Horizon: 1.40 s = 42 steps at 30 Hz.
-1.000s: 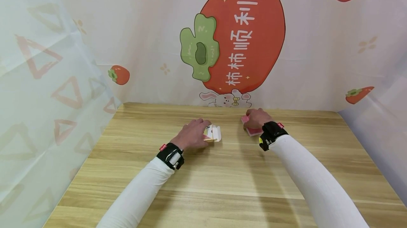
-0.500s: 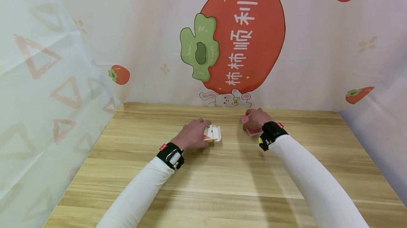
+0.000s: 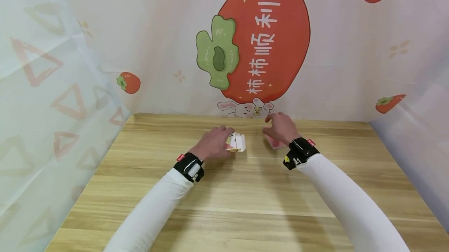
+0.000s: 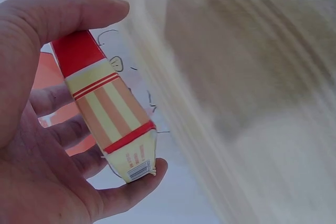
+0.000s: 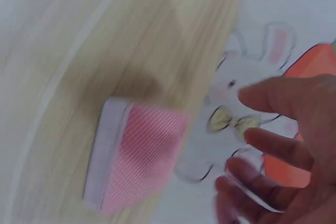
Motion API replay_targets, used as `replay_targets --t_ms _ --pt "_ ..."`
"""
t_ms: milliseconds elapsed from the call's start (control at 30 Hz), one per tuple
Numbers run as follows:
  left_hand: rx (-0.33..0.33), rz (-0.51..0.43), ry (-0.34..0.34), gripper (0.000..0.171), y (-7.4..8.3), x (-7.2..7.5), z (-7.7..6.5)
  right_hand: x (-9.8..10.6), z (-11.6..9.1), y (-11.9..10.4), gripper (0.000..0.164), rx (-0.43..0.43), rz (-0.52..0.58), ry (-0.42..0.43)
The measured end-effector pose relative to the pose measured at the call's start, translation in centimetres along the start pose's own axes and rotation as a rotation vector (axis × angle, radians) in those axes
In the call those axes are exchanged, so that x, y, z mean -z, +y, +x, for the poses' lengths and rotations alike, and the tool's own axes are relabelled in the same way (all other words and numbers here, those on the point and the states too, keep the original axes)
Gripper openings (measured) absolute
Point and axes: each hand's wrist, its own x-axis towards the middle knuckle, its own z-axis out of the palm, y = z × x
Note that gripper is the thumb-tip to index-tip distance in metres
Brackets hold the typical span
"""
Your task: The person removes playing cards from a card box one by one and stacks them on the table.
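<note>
My left hand [image 3: 214, 142] grips a card box [image 4: 107, 98], thumb on one side and fingers on the other. The box is cream with red bands and stripes and a barcode at one end. In the head view its white flap [image 3: 240, 142] stands open toward the right. A deck of cards [image 5: 144, 156] with a pink-red patterned back lies on the table, its white edges showing. My right hand [image 3: 282, 127] hovers over the deck, fingers spread and apart from it in the right wrist view; in the head view it hides part of the deck.
The wooden table [image 3: 224, 201] runs back to a white cloth backdrop [image 3: 158, 49] printed with persimmons and a rabbit. More white cloth [image 3: 42, 100] hangs along the left side. Each wrist wears a black strap with a small camera.
My right hand has let go of the deck and risen off it, leaving the deck on the table. The left hand has moved up slightly with the card box. The head view has shifted a little.
</note>
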Motion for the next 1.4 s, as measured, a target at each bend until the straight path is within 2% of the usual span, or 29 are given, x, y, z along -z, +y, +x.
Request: replay_targets --t_ms 133,267,367,500,600,767,933,1233,1400 --pt "-0.007 0.019 0.006 0.079 0.3 0.5 0.3 -0.1 -0.8 -1.7 0.024 0.121 0.143 0.058" --pt "-0.023 0.033 0.011 0.079 0.6 1.0 0.5 -0.4 -1.5 -3.4 0.014 0.202 0.255 0.041" --pt "-0.029 0.025 0.021 0.078 0.8 1.4 0.6 -0.5 -1.9 -4.4 0.011 0.231 0.296 0.011" --pt "-0.040 0.004 0.039 0.076 1.1 1.9 0.8 -0.6 -2.2 -5.0 0.008 0.254 0.296 -0.017" --pt "-0.062 0.003 0.054 0.075 1.2 2.1 0.9 -0.6 -2.3 -5.1 0.007 0.251 0.299 -0.034" --pt "-0.089 0.001 0.071 0.074 1.4 2.2 1.1 -0.6 -2.3 -5.0 0.010 0.227 0.368 -0.073" --pt "-0.098 -0.005 0.068 0.074 1.7 2.3 1.1 -0.6 -2.4 -5.1 0.013 0.151 0.423 -0.087" --pt "-0.124 -0.012 0.083 0.073 2.3 2.4 1.0 -0.9 -2.7 -5.1 0.022 0.022 0.451 -0.073" --pt "-0.128 -0.001 0.081 0.073 2.6 2.4 0.8 -0.9 -3.0 -4.8 0.022 -0.026 0.526 -0.104"
